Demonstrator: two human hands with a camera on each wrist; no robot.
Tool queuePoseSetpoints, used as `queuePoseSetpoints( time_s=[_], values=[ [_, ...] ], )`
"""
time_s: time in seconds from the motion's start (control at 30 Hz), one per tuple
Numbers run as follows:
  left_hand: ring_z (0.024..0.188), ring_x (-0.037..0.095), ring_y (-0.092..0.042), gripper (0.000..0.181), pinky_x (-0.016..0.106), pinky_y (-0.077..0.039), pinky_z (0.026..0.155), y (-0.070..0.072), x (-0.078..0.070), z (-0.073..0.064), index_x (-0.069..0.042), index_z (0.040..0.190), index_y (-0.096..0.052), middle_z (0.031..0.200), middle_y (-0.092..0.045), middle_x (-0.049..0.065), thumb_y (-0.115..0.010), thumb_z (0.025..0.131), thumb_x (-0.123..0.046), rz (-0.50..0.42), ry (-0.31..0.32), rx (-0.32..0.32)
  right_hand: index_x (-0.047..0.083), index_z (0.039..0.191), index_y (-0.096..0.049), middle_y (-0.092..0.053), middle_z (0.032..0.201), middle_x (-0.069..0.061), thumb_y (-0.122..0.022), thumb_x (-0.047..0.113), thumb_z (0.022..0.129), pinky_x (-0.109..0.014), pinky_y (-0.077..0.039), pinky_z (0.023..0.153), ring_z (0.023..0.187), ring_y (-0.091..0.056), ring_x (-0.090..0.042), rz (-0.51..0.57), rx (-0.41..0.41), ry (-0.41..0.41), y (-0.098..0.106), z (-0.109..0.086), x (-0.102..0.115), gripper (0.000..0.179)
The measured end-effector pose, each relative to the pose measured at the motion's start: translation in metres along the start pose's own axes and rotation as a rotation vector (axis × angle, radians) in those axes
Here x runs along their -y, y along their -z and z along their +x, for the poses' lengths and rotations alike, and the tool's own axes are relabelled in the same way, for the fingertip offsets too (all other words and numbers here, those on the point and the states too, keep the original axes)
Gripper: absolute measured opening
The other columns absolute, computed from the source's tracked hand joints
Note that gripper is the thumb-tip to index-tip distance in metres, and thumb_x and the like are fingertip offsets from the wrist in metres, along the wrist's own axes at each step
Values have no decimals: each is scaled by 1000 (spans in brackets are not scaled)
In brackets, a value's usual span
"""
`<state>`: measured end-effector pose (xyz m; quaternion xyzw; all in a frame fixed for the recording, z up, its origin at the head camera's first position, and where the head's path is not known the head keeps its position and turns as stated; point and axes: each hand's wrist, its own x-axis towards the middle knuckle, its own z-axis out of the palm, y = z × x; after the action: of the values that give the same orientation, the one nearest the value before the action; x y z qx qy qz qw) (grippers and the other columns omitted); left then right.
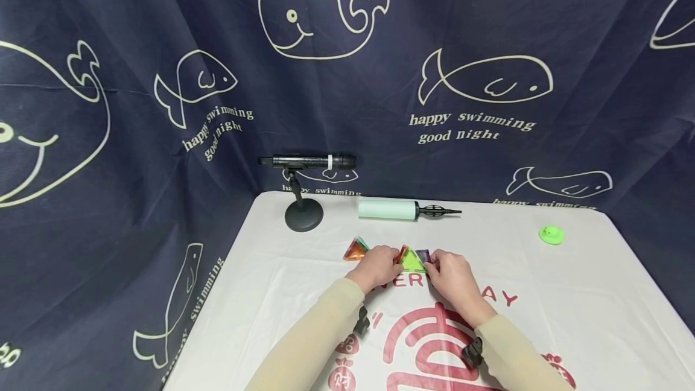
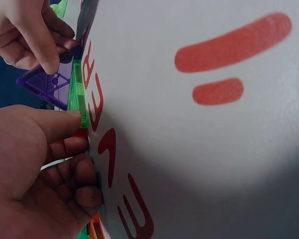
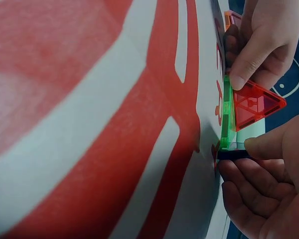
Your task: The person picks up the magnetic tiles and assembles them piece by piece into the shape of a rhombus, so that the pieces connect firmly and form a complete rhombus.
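Note:
A green triangular magnetic tile (image 1: 412, 260) stands on the white tablecloth between the two hands. My left hand (image 1: 379, 267) pinches a red triangular magnetic tile (image 3: 258, 105) at its corner, the thumb also against the green tile's end. On the other side, my right hand (image 1: 453, 277) pinches a purple triangular magnetic tile (image 2: 49, 85) between thumb and fingers, its edge meeting the green tile's far end. Left of the left hand are an orange tile (image 1: 356, 251) and a teal tile (image 1: 362, 242), close together and partly hidden by that hand in the wrist views.
Behind the tiles lies a mint-green hand pump (image 1: 388, 209) with a black nozzle. A black microphone (image 1: 312, 162) rests on a round-based stand (image 1: 304, 216) at the back left. Toward the right sits a small bright green object (image 1: 551, 235). A dark blue printed curtain (image 1: 347, 95) hangs behind.

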<state>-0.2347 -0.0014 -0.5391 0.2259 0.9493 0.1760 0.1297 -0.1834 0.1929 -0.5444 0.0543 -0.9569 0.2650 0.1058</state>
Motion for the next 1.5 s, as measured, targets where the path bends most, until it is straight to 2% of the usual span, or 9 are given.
queuePoseSetpoints(
  time_s=[0.1,0.27,0.43,0.7,0.93,1.1,1.3,1.5],
  values=[
    [86,13,-57,23,31,-50,85,0,0,1,-12,117,-72,93,-65,0,-68,102,-29,2,0,3,10,75,-60,-56,65,0,-76,10,93,-39,-45,60,61,-51,-19,-7,10,-5,-1,3,1,24],
    [80,13,-56,16,30,-49,80,-1,1,2,-13,105,-71,87,-62,-1,-67,102,-28,6,-10,-2,10,75,-60,-56,65,0,-76,9,93,-38,-44,59,61,-52,-19,-4,22,-10,-1,7,3,24],
    [80,13,-56,15,30,-49,80,-1,1,3,-14,103,-70,85,-62,-1,-68,102,-28,12,-16,-7,7,80,-65,-61,70,-3,-76,9,93,-40,-48,61,64,-55,-20,-5,49,-24,-1,10,5,17],
    [84,13,-58,19,31,-50,83,1,1,2,-12,113,-72,93,-65,1,-67,103,-28,11,-11,16,6,83,-67,-64,73,-4,-77,10,93,-41,-50,63,66,-57,-20,-10,74,-35,-1,13,7,15],
    [86,13,-59,23,31,-51,84,3,-3,0,-13,120,-72,97,-66,2,-65,104,-28,38,-13,44,6,86,-69,-67,77,-5,-78,9,93,-44,-53,66,69,-61,-20,-25,70,-8,-3,12,7,12],
    [81,14,-58,18,32,-51,81,3,-6,0,-14,114,-70,91,-63,1,-65,105,-29,95,-34,45,5,87,-71,-69,79,-7,-79,8,92,-45,-54,67,70,-64,-21,-64,50,36,-5,10,8,10],
    [89,16,-65,22,33,-54,85,1,-8,-3,-14,119,-70,97,-65,2,-62,107,-31,186,-54,36,3,89,-73,-71,83,-9,-79,8,91,-47,-56,69,73,-67,-24,-84,35,46,-6,9,10,9],
    [93,19,-69,27,33,-55,85,1,-12,-9,-14,125,-69,101,-67,4,-61,107,-32,270,-72,4,3,90,-73,-70,82,-9,-80,9,91,-47,-57,71,74,-68,-25,-99,26,60,-9,9,9,9]
  ],
)
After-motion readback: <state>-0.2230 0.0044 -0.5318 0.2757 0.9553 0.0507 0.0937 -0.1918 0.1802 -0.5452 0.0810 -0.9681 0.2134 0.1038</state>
